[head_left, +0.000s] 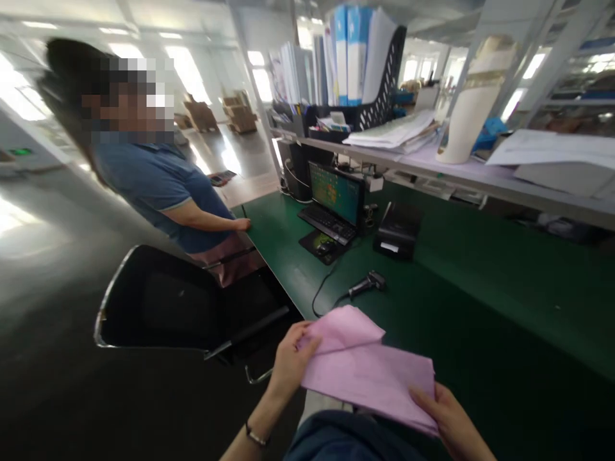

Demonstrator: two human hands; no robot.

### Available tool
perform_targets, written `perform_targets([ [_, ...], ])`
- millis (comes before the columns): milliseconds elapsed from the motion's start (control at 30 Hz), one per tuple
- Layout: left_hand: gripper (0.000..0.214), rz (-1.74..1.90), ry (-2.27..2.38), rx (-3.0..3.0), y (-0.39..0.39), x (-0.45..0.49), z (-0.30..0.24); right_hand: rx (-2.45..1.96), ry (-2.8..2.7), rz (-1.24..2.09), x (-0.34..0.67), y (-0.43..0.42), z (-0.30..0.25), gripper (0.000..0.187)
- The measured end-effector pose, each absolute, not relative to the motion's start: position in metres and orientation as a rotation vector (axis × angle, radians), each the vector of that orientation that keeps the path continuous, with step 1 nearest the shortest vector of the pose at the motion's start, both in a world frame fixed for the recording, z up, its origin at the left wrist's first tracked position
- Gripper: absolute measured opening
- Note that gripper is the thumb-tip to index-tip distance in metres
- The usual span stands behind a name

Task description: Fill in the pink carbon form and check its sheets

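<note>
I hold a stack of pink paper sheets (365,368) low over the near edge of the green table (480,307). My left hand (291,362) pinches the sheets' left corner, where the top sheet is lifted and folded back. My right hand (449,419) grips the stack's right lower corner, thumb on top. Both hands are closed on the paper.
Another person in a blue shirt (163,186) stands at the table's left end, a hand resting on its edge. A black chair (187,301) stands beside me. On the table: barcode scanner (368,283), small monitor (336,192), keyboard (327,223), black printer (396,234). A shelf (480,173) above holds papers and folders.
</note>
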State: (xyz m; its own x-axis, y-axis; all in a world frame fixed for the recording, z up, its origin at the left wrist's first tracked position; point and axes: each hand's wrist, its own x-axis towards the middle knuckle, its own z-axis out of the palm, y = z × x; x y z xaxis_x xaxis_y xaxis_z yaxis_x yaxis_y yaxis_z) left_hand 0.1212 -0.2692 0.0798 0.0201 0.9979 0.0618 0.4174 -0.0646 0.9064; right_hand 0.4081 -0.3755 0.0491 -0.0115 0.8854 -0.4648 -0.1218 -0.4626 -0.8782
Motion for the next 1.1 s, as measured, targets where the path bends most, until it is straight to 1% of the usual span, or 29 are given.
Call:
perform_targets([
  [67, 0.029, 0.982, 1.495, 1.507, -0.267, 0.124, 0.069, -1.319, -0.746, 1.703, 0.413, -0.373, 0.046, 0.045],
  [200, 0.043, 0.863, 1.532, 1.368, -0.270, 0.126, 0.057, -1.226, -0.631, 1.709, 0.415, -0.372, 0.045, 0.045],
  [300, 0.039, 0.894, 1.533, 1.396, -0.272, 0.127, 0.056, -1.223, -0.599, 1.714, 0.414, -0.375, 0.044, 0.046],
  [467, 0.035, 1.120, 1.472, 1.434, -0.273, 0.130, 0.050, -1.243, -0.573, 1.686, 0.413, -0.376, 0.040, 0.042],
  [533, 0.024, 1.191, 1.492, 1.551, -0.275, 0.130, 0.048, -1.251, -0.577, 1.683, 0.414, -0.376, 0.039, 0.041],
  [600, 0.012, 1.163, 1.525, 1.765, -0.277, 0.130, 0.047, -1.254, -0.584, 1.689, 0.414, -0.375, 0.038, 0.042],
  [633, 0.010, 1.121, 1.520, 1.857, -0.278, 0.129, 0.047, -1.255, -0.587, 1.693, 0.415, -0.375, 0.038, 0.042],
  [767, 0.017, 1.026, 1.439, 1.905, -0.278, 0.127, 0.049, -1.256, -0.587, 1.710, 0.417, -0.375, 0.036, 0.046],
  [1000, 0.024, 0.953, 1.326, 1.475, -0.276, 0.122, 0.041, -1.271, -0.547, 1.664, 0.419, -0.376, 0.035, 0.043],
  [1100, 0.030, 0.811, 1.219, 1.392, -0.277, 0.117, 0.040, -1.281, -0.539, 1.650, 0.419, -0.376, 0.036, 0.042],
])
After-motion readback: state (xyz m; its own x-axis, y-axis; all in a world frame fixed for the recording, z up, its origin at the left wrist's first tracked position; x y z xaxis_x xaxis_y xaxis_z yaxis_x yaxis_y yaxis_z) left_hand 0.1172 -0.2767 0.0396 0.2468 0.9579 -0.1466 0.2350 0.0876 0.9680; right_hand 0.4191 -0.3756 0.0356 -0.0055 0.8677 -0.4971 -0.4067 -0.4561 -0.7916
